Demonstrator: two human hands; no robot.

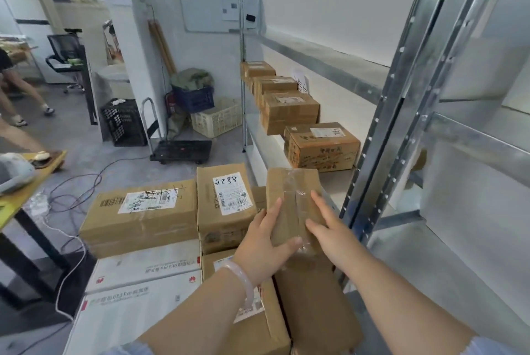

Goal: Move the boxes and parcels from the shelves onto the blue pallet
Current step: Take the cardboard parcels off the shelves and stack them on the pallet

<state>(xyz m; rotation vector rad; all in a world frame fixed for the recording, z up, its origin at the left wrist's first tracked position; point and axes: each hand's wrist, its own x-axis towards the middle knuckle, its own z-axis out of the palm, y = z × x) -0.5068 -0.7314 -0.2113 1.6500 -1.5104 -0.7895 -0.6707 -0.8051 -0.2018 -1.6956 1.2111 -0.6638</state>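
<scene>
nearest, both bare arms reach forward; the left hand (262, 243), with a pale pink bangle (242, 280) on its wrist, and the right hand (327, 228) clasp a small brown cardboard parcel wrapped in glossy clear tape (294, 205) from either side, thumb of the left curled over its near edge. it hangs over the stack, between the pile and the shelf edge, so this looks like the placing step: the parcel is off the shelf and not yet set down. the next move likely calls for lowering it flat into the gap beside the tall brown carton with the white label marked 5288 (226, 205), then letting go.

under the arms lie matte brown cartons and two flat white printed boxes (143, 265), smooth and crisp-edged; the blue pallet itself is hidden beneath them. a wide brown carton with a scribbled white label (140, 214) sits beside the labelled one.

further off, the galvanised grey metal shelf (338, 182) carries a row of taped brown boxes (289, 114) still to be moved, the nearest printed in red.
</scene>
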